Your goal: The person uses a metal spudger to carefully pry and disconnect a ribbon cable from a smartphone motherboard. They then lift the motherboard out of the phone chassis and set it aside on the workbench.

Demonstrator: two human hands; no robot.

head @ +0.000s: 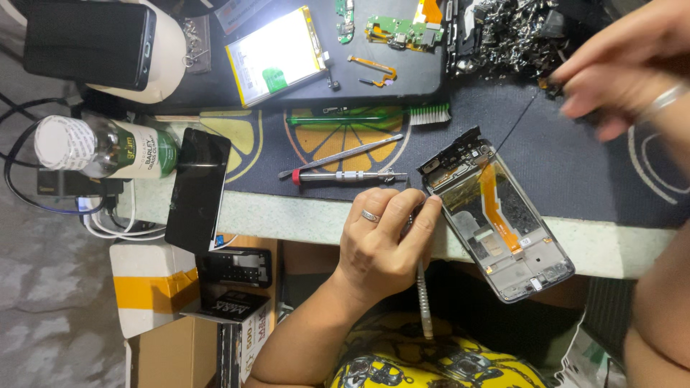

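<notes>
My left hand [381,241], a ring on one finger, is shut on a slim metal tool [425,305] with a knurled handle. The tool's tip sits at the top corner of an opened phone frame [528,266]. The frame lies tilted over the table's near edge, an orange flex cable [492,205] running down its middle. My right hand [622,61] is blurred at the upper right, fingers stretched toward a heap of small metal parts [514,32]. Nothing shows in it.
Tweezers [345,153], a red-tipped screwdriver [345,176] and a green brush [370,116] lie on the dark mat [575,158]. Farther back are a battery [277,54] and a green circuit board [399,30]. A black phone [198,188] and a bottle [108,147] lie left; boxes [154,287] below.
</notes>
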